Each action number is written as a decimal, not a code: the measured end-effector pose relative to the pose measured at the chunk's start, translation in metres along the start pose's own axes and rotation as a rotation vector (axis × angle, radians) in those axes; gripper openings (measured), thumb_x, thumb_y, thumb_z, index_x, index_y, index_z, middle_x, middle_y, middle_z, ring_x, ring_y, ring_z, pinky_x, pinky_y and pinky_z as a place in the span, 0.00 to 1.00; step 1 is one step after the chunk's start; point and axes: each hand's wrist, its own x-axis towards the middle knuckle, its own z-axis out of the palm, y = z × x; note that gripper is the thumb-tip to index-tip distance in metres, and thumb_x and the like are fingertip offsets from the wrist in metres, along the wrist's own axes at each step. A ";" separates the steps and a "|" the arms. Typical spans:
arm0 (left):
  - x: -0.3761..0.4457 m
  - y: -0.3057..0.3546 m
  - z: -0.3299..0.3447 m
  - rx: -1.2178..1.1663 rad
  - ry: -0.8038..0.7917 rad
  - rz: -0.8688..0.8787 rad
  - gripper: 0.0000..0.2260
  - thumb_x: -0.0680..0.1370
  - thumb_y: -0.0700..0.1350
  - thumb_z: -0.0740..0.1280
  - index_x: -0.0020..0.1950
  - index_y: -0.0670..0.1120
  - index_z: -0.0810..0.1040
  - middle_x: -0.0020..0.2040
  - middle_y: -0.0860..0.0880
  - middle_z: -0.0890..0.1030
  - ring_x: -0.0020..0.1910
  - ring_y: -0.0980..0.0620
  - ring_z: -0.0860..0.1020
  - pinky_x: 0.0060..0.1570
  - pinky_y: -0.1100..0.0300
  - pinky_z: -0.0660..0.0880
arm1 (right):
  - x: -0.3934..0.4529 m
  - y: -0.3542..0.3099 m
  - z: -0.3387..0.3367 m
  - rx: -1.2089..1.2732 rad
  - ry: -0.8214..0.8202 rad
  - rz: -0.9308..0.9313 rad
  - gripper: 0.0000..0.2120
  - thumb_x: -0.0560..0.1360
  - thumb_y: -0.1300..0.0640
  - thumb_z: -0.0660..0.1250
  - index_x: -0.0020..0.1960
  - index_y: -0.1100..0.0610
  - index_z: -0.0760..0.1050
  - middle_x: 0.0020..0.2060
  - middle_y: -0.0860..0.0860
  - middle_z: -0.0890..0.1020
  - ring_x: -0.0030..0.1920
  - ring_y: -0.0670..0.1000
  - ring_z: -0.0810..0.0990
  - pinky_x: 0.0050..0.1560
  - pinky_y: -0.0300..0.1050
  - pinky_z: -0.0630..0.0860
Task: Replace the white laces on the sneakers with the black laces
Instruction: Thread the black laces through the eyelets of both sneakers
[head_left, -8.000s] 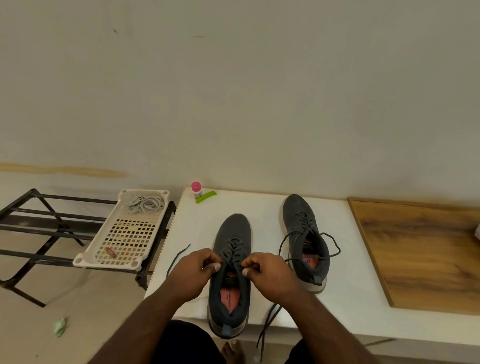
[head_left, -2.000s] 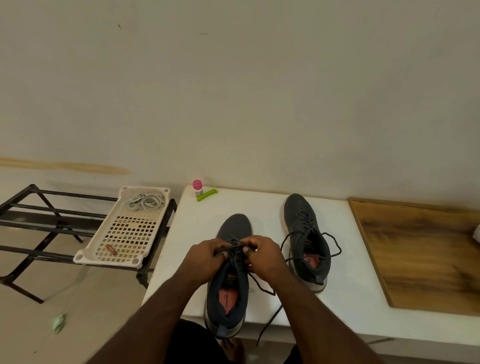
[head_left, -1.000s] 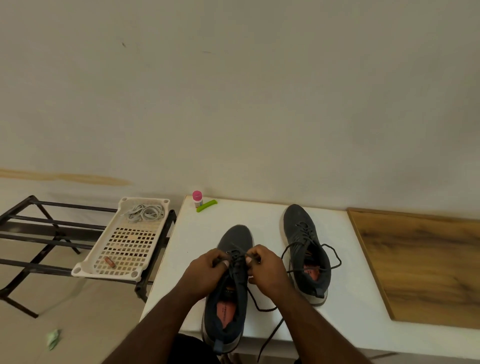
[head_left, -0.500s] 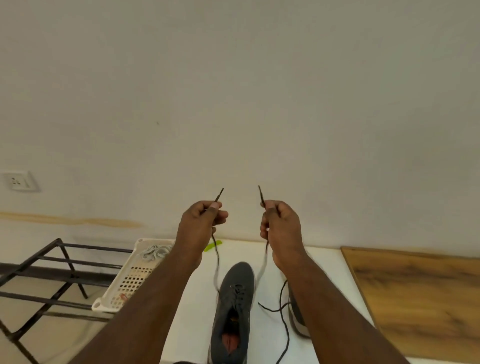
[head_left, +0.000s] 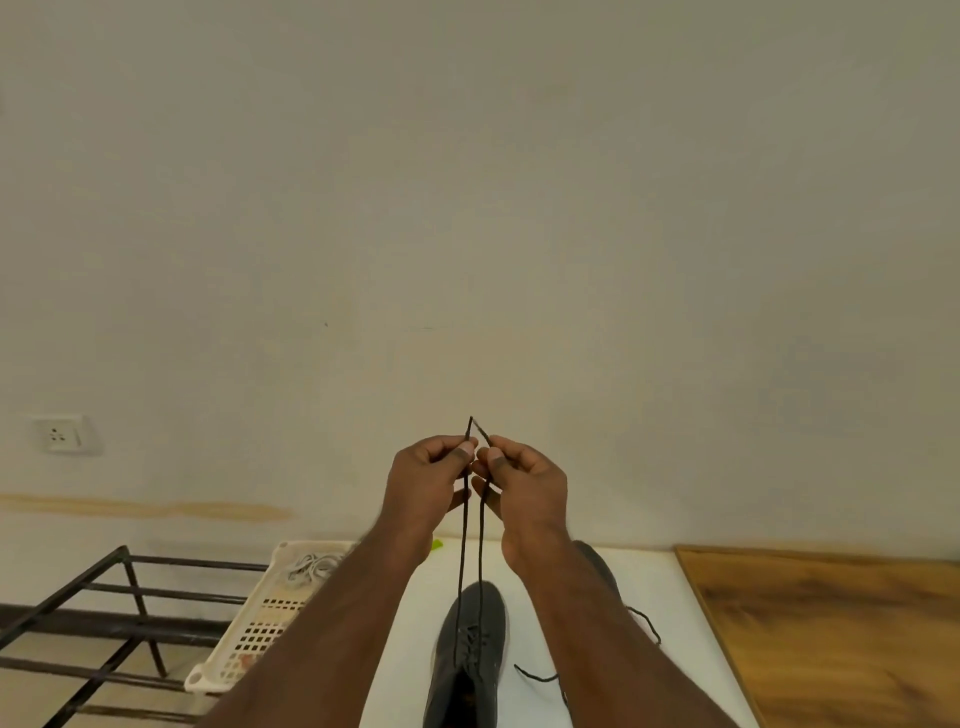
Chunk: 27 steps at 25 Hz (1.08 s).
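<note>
Both ends of the black lace (head_left: 481, 545) are being pinched, one by the left hand (head_left: 428, 483), one by the right hand (head_left: 524, 480), and held taut above the near sneaker (head_left: 470, 654) on the table (head_left: 670, 597).

A white table top (head_left: 654, 597) stands against a plain pale wall (head_left: 467, 208), with a brown wooden board (head_left: 831, 634) lying on its right part. Left of the table a cream perforated plastic tray (head_left: 260, 634) rests on a black metal rack (head_left: 104, 613), and a white wall socket (head_left: 61, 434) sits higher up, further left.
</note>
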 end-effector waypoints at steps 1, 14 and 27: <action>0.000 0.000 0.001 -0.001 -0.002 -0.003 0.06 0.80 0.43 0.68 0.52 0.48 0.85 0.46 0.49 0.86 0.51 0.52 0.84 0.52 0.48 0.82 | 0.000 0.001 0.001 -0.020 0.016 -0.006 0.07 0.80 0.66 0.66 0.54 0.58 0.81 0.42 0.52 0.87 0.45 0.51 0.87 0.50 0.49 0.84; 0.008 0.001 0.003 -0.046 0.037 -0.009 0.07 0.79 0.40 0.69 0.52 0.48 0.85 0.48 0.48 0.86 0.52 0.50 0.84 0.48 0.45 0.83 | 0.011 0.010 0.011 -0.363 -0.015 -0.204 0.08 0.78 0.61 0.69 0.48 0.49 0.79 0.43 0.46 0.85 0.45 0.46 0.84 0.47 0.40 0.81; 0.009 -0.002 0.006 -0.186 0.102 -0.021 0.06 0.82 0.38 0.64 0.55 0.40 0.80 0.45 0.42 0.85 0.47 0.47 0.85 0.50 0.52 0.82 | -0.019 0.132 -0.062 -1.020 -0.476 0.295 0.10 0.80 0.49 0.63 0.53 0.54 0.78 0.49 0.45 0.82 0.50 0.45 0.81 0.57 0.40 0.78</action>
